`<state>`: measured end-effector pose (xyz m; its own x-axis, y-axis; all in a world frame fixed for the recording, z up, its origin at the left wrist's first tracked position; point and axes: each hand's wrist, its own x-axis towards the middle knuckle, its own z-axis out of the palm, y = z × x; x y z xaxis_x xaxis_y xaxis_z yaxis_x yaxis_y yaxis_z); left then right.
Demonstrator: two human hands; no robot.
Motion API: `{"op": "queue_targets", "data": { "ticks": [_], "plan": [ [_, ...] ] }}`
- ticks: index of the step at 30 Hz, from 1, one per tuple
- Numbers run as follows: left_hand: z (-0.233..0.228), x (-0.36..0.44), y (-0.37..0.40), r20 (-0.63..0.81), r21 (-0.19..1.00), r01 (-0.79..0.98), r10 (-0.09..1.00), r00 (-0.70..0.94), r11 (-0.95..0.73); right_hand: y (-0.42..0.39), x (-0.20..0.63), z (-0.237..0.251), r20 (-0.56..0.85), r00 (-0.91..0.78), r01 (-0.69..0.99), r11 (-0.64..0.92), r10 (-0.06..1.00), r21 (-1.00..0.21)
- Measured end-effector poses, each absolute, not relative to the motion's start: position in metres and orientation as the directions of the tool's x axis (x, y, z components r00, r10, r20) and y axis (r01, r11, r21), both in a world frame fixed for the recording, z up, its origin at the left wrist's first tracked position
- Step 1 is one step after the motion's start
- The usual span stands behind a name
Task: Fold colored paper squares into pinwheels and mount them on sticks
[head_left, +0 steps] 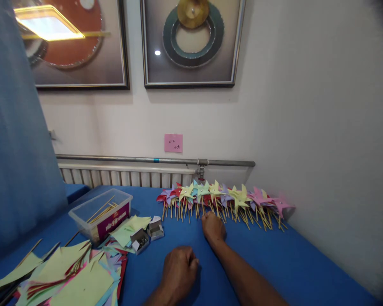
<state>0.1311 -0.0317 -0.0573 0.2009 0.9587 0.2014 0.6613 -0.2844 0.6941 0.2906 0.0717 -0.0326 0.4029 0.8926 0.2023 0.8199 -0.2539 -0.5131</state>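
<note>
A pink note (173, 143) on the wall bears handwriting too small to read. Paper pinwheels (225, 197) on sticks lie in a row along the blue desk (274, 255). The right hand (213, 227), fingers curled, touches their sticks; the left hand (178, 272) rests fisted, holding nothing visible. Paper squares (70, 276), pin boxes (147, 236) and a plastic tub (100, 212) lie left.

left hand (178, 272) fisted, knuckles down | right hand (213, 227) curled, arm outstretched

two dark-framed pictures (191, 42) are hanging on the cream plaster wall (306, 106), one reflecting a ceiling light; a grey metal pipe (153, 160) is running above a white ribbed radiator (124, 176).
</note>
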Motion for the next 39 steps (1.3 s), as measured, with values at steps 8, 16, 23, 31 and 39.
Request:
{"op": "queue_targets", "data": {
  "ticks": [8,16,23,31,39],
  "plan": [
    [-0.057,0.131,-0.032,0.194,0.665,0.688,0.957,0.215,-0.29,0.051,0.291,-0.029,0.238,0.362,0.798,-0.167,0.902,-0.58],
    [-0.055,0.129,-0.034,0.218,0.643,0.693,0.945,0.242,-0.326,-0.048,0.27,-0.029,0.308,-0.113,0.669,0.302,0.945,-0.679],
    [-0.052,0.124,-0.033,0.312,0.603,0.718,0.931,0.189,-0.348,-0.074,0.267,-0.051,0.339,-0.036,0.62,0.287,0.94,-0.731],
    [-0.051,0.12,-0.035,0.316,0.562,0.767,0.938,0.146,-0.309,-0.072,0.263,-0.058,0.357,-0.058,0.681,0.298,0.932,-0.669],
    [-0.053,0.122,-0.04,0.307,0.567,0.761,0.938,0.16,-0.315,-0.073,0.262,-0.055,0.335,-0.049,0.653,0.284,0.941,-0.702]
  ]
}}
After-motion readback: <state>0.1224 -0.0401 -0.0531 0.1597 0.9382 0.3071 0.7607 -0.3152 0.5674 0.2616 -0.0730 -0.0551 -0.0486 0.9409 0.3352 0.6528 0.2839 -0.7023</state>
